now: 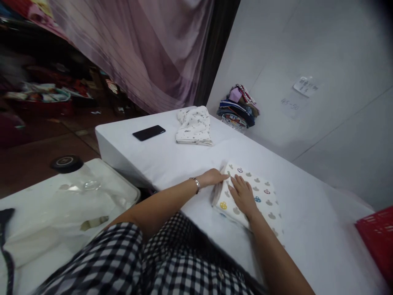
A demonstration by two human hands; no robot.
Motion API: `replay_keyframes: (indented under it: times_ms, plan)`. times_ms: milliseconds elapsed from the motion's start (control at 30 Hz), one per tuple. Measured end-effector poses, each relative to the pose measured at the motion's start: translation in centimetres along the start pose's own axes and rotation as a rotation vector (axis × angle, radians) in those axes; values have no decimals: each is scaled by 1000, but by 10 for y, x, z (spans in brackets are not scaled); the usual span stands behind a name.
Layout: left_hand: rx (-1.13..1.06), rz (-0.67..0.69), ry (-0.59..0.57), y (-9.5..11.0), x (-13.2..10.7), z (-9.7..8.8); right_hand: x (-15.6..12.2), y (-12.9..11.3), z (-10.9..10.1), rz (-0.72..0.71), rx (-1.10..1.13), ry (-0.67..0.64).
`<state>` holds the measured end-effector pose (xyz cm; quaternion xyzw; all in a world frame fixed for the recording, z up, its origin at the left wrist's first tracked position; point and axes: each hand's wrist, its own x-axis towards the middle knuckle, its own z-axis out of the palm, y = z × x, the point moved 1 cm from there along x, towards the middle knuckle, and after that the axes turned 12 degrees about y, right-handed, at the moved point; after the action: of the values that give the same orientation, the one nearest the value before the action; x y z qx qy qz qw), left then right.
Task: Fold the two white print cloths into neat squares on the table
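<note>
A folded white cloth [259, 190] printed with grey, yellow, blue and red mushroom-like shapes lies on the white-covered table [172, 164]. At its left edge, my left hand [213, 177] holds the folded layers, the index finger stretched over the top and the other fingers partly hidden. My right hand [244, 196] rests flat on the upper face of the same cloth, fingers stretched out. Farther back on the table lies another folded white cloth [195, 125] with small dark prints, its top rumpled. Neither hand touches that one.
A black phone [149, 132] lies near the table's far left corner. Folded fabrics [236, 108] are stacked by the wall. A red crate [377, 237] stands at the right. On the left, a lower white surface [39, 192] holds a clear jar with a black lid [66, 163].
</note>
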<state>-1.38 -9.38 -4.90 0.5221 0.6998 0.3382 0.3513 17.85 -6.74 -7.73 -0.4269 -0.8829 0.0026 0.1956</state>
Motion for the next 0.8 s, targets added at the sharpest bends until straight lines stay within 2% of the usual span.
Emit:
replay_keyframes:
  times_ms: [100,200,533,633,800]
  plan:
    - [-39,3,-77,-2,-22,3,0,1,0,-9,4,14]
    - [59,9,-74,0,-35,7,0,1,0,-10,3,17]
    - [213,55,26,-12,-42,12,2,-3,-4,35,8,-26]
    - [150,39,31,-12,-46,13,2,-4,-4,42,7,-34]
    - [54,7,-45,-11,-62,12,3,-6,-6,50,-8,-48]
